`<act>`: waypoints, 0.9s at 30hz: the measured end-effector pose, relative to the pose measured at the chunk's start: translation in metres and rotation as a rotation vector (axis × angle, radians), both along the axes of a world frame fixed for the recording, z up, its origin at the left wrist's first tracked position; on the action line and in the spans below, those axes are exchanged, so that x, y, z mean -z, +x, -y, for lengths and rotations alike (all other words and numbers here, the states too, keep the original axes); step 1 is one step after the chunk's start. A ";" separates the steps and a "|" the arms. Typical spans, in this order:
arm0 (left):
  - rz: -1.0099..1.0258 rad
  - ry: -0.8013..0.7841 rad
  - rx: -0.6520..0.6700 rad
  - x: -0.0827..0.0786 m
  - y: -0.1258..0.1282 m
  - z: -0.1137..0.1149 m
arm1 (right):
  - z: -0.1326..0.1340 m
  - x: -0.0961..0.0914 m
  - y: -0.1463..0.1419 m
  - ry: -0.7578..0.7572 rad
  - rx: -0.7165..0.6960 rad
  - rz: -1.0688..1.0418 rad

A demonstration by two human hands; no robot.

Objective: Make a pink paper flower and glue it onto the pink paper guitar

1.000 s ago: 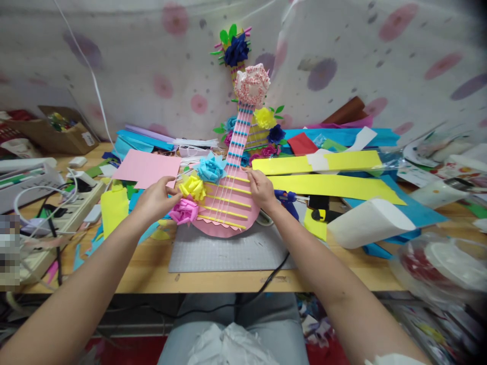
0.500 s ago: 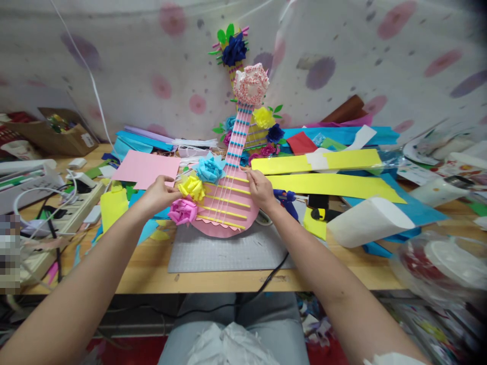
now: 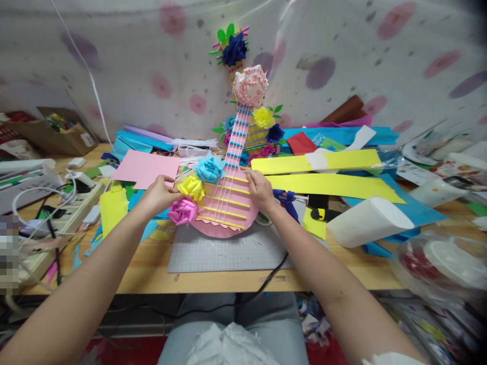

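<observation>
A pink paper pipa with yellow bars, white strings and a blue-striped neck is held tilted back above a grey cutting mat. My left hand is closed at its left edge, fingertips against a yellow paper flower; what lies behind the fingers is hidden. On the opposite edge my right hand grips the body, thumb in front. A blue paper flower and a pink paper flower sit beside the yellow one. The pipa's head carries a pink-and-white speckled flower.
Behind stands another flower-decorated instrument against the spotted curtain. A blue glue gun lies right of my right hand, near yellow strips and a white roll. Power strips with cables line the left; a black cable crosses the front edge.
</observation>
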State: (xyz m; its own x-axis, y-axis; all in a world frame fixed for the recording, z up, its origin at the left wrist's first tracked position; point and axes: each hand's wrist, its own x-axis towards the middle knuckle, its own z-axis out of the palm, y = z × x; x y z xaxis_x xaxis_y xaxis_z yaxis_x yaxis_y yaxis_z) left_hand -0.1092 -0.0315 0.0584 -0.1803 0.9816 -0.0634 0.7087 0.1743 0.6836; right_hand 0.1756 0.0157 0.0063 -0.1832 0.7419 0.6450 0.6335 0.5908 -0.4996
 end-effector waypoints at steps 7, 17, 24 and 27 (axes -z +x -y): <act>0.074 -0.080 -0.041 -0.003 -0.006 0.000 | 0.000 0.000 -0.001 -0.008 -0.009 0.010; 0.029 -0.084 -0.039 -0.011 -0.001 0.001 | 0.000 0.001 -0.001 0.000 0.001 0.004; 0.203 -0.150 -0.040 -0.016 -0.004 0.001 | -0.001 0.000 0.000 0.005 0.005 0.018; 0.244 -0.122 -0.036 -0.015 -0.010 0.002 | -0.001 0.000 0.000 0.003 0.006 0.023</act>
